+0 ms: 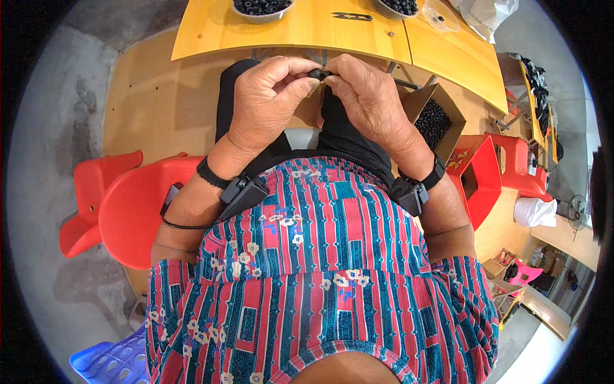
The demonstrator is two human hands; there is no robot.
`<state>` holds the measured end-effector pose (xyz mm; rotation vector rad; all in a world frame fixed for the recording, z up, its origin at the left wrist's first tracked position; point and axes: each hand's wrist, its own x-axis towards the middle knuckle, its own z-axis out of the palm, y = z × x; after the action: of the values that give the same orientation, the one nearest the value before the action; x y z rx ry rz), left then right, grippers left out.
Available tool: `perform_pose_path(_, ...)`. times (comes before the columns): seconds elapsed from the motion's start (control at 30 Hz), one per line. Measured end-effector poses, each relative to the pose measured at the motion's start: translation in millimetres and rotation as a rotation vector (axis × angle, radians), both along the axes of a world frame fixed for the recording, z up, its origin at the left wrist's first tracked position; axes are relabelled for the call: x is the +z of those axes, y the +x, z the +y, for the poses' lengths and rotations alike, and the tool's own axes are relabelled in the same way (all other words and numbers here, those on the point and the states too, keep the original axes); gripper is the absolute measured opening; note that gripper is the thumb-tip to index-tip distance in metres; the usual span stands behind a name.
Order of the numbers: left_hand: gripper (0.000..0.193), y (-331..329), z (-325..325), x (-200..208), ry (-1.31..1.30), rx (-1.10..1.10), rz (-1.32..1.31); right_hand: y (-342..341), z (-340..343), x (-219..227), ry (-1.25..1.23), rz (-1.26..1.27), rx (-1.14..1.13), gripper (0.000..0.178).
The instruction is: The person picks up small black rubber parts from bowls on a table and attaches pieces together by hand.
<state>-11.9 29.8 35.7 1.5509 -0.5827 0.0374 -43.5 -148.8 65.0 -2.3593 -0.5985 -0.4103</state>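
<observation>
Above my lap, my left hand (272, 96) and my right hand (368, 89) meet fingertip to fingertip. Between the thumb and fingers of the left is a small black round part (314, 74). The right thumb and forefinger pinch at its other side, on a dark bit too small to make out. Beyond them, on the yellow table (243, 40), stand a bowl of small black parts (262, 18) and a second such bowl (384, 9). Black thread snips (352, 16) lie between the bowls.
A clear plastic container (442, 19) and a white bag (489, 14) are at the table's right. By my right forearm, an open cardboard box (453, 105) holds many black parts. Red stools (147, 211) stand left, and a red bin (476, 182) right.
</observation>
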Motion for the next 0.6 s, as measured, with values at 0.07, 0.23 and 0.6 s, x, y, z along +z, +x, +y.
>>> perform_pose_path(0.07,0.018,0.9,-0.2,-3.2,0.009,-0.005,0.023,1.0,-0.3,-2.5,-0.066,-0.104,0.009,0.012)
perform_pose_path(0.23,0.017,6.1,1.6,-3.2,0.007,-0.038,0.156,5.0,3.3,-1.9,-0.26,-0.231,-0.028,0.017)
perform_pose_path(0.6,0.018,2.1,-0.9,2.1,-0.173,-0.113,0.317,5.6,13.4,-8.6,-0.151,-0.276,-0.096,0.015)
